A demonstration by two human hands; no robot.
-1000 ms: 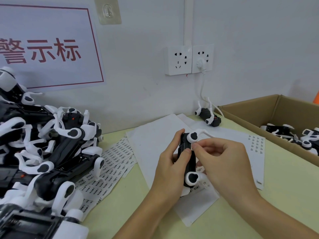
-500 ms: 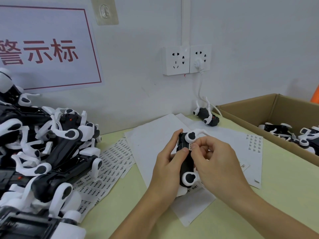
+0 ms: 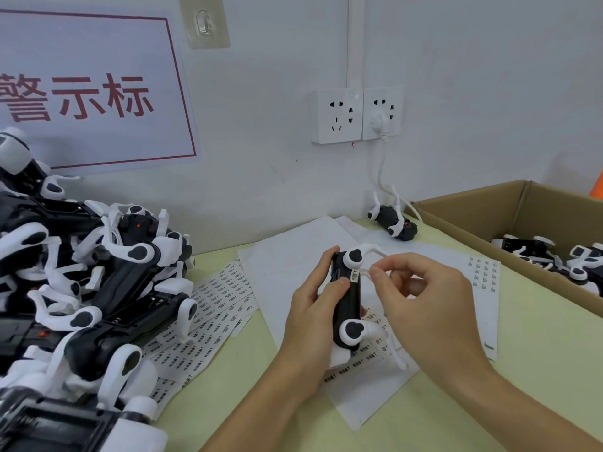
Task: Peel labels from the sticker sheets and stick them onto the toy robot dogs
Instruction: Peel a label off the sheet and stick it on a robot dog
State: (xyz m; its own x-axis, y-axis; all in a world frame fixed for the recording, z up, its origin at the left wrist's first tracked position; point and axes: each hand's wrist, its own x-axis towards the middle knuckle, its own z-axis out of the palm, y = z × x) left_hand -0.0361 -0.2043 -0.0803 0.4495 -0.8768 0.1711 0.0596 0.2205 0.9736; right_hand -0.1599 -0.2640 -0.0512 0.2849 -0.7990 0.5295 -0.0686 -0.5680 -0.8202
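Label print [image 3: 354,276] too small to read; dog pile [image 3: 81,288] cut off at left edge.

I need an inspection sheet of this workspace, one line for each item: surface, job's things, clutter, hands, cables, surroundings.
Surface: pale green table, partly covered with white paper sheets.
Job's things: toy robot dog held above the sheets, a small label on its black body; sticker sheets lie flat.
Clutter: pile of toy dogs at left; one dog by the wall.
Hands: left hand grips the dog; right hand has fingers curled beside the label.
Cables: white cable hangs from the wall socket.
Surroundings: cardboard box with dogs at right; red-lettered wall sign.
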